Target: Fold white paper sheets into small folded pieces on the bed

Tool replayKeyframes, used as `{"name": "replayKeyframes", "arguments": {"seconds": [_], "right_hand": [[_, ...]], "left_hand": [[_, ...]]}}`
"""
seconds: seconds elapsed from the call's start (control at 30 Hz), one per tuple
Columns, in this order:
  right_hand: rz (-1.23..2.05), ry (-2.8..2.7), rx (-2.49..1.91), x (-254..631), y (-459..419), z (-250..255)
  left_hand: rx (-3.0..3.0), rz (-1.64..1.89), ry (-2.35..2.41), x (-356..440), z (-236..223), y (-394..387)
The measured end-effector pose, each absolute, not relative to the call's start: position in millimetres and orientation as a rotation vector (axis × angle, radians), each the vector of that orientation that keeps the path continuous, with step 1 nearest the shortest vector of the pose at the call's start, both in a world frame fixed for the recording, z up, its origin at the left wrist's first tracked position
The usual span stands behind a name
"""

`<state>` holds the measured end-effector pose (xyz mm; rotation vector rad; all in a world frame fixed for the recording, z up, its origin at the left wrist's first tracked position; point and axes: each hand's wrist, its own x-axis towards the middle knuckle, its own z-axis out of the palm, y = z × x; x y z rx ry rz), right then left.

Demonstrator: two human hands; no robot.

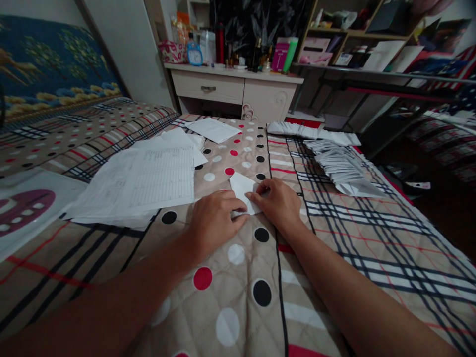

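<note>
A small folded piece of white paper [241, 184] lies on the patterned bedspread [230, 277] between my two hands. My left hand [218, 214] is at its left and near edge, the fingers closed on the paper with the thumb below. From the right, my right hand [275, 202] pinches the paper's other side between thumb and curled fingers. Parts of the paper are covered by the fingers.
Loose printed sheets [159, 173] are piled at left, with a white sheet [213, 130] beyond. Rows of folded white papers [340, 166] lie at right. A plastic bag [33, 208] sits far left. A drawer cabinet [208, 88] stands past the bed.
</note>
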<state>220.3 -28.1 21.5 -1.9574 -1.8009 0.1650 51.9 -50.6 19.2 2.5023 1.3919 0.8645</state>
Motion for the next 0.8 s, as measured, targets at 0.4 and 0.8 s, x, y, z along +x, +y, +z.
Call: {"name": "replayKeyframes", "arguments": {"seconds": [0.4,0.8], "right_hand": [[0.215,-1.791,-1.991,221,-26,24],[0.149,-1.607,-1.64,235,-44,26]], "left_hand": [[2.544,0.78,1.179,42,16,-48],[2.514,0.764,1.223,46,18,-49]]}}
